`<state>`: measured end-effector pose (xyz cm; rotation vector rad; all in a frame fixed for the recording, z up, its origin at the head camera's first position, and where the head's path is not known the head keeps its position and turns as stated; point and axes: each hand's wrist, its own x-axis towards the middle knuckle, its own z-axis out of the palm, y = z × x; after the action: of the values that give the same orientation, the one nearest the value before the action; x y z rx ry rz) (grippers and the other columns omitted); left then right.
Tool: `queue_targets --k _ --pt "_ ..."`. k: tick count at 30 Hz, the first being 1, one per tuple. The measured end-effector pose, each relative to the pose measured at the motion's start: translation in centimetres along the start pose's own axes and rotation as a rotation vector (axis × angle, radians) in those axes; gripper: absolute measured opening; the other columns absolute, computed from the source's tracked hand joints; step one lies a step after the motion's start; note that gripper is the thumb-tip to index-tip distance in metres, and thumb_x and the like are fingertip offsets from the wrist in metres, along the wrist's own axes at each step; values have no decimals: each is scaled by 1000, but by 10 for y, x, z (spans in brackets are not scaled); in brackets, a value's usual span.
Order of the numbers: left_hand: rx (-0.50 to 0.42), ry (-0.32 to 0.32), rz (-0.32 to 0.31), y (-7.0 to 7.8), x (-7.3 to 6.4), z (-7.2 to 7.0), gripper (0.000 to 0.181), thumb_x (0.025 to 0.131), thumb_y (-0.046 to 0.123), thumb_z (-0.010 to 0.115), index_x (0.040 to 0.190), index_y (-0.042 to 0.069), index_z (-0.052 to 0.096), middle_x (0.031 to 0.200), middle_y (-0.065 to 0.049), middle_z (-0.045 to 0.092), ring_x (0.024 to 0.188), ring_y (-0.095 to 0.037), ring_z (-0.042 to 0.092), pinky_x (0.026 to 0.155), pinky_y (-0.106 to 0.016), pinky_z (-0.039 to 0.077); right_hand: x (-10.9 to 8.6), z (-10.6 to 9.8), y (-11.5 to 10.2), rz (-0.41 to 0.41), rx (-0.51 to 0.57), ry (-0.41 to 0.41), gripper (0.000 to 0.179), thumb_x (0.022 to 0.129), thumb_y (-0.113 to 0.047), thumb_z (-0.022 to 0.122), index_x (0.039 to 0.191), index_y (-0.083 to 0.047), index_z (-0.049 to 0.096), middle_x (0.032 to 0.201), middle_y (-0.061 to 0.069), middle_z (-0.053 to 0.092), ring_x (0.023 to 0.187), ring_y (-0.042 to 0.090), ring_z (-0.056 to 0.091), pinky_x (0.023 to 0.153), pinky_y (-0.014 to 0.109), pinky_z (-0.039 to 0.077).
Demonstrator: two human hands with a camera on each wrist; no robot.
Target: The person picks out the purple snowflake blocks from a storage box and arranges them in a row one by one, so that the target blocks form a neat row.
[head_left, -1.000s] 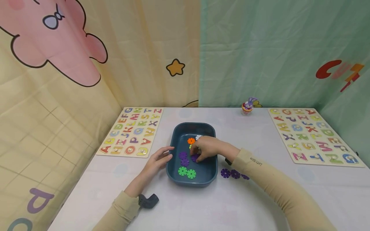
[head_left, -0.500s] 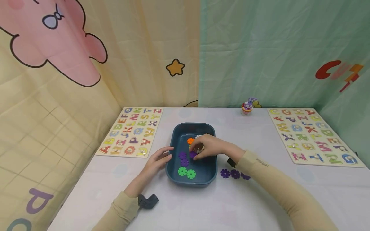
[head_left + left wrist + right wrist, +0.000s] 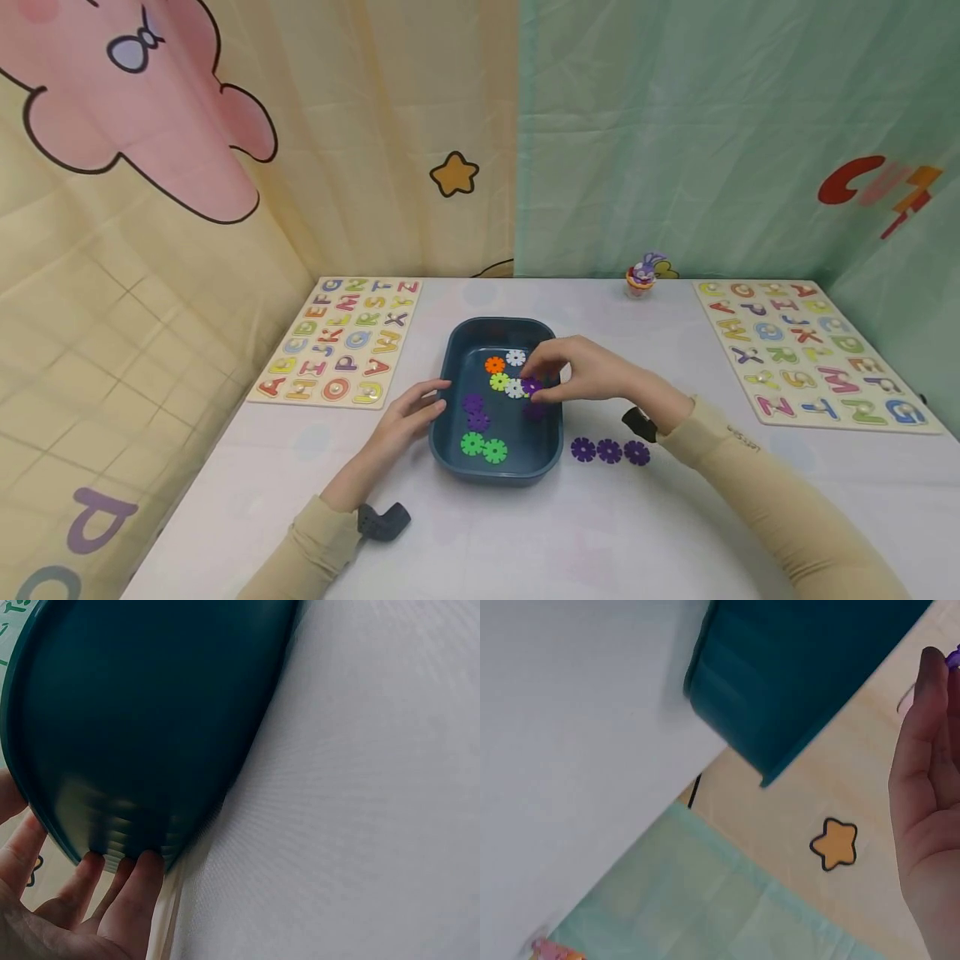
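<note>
My right hand (image 3: 588, 372) pinches a purple snowflake disc (image 3: 532, 386) between thumb and fingers over the right side of the dark blue tray (image 3: 497, 478). A sliver of purple disc (image 3: 953, 658) shows at the fingertips in the right wrist view. My left hand (image 3: 405, 421) touches the tray's left side with extended fingers; in the left wrist view its fingertips (image 3: 148, 862) lie against the tray wall (image 3: 157, 735). Inside the tray are purple discs (image 3: 473, 403), green discs (image 3: 472, 443), an orange disc (image 3: 494, 365), white discs (image 3: 515, 357) and a yellow disc (image 3: 499, 382).
A row of three purple discs (image 3: 610, 451) lies on the white table right of the tray. Wooden alphabet boards stand at left (image 3: 337, 342) and right (image 3: 817, 358). A small rabbit figurine (image 3: 642, 275) is at the back edge, before the curtains (image 3: 675, 125).
My right hand has moved to the right and lifted the purple disc from the tray's middle toward its right side, uncovering white and yellow discs. My left hand has stayed at the tray.
</note>
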<state>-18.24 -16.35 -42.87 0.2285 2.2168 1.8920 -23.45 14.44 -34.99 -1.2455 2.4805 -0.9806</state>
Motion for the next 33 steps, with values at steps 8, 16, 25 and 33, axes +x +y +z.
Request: queue_targets --k 8,16,25,33 --pt "2 4 -3 2 0 1 42 92 27 61 130 13 53 144 -6 41 132 -33 37 100 -53 37 -40 -15 3 66 -69 48 28 81 -26 75 106 -17 67 103 -8 64 89 15 61 77 35 53" --pt "10 3 -4 1 0 1 41 92 28 61 130 14 54 144 -6 41 132 -33 36 100 -53 36 -81 -22 8 121 -128 92 29 82 -30 74 107 -20 65 99 -12 64 90 8 59 77 37 54" --pt "18 18 -7 1 -1 1 41 90 32 62 129 18 55 143 -3 42 131 -30 38 99 -53 38 -121 -20 15 138 -182 145 26 84 -28 72 107 -19 65 99 -12 64 89 7 59 73 34 54" --pt "7 16 -16 0 0 0 42 89 34 63 128 20 56 143 -1 42 132 -29 37 100 -53 37 -144 -16 20 182 -202 179 28 81 -23 75 107 -19 65 101 -13 64 89 4 59 75 30 53"
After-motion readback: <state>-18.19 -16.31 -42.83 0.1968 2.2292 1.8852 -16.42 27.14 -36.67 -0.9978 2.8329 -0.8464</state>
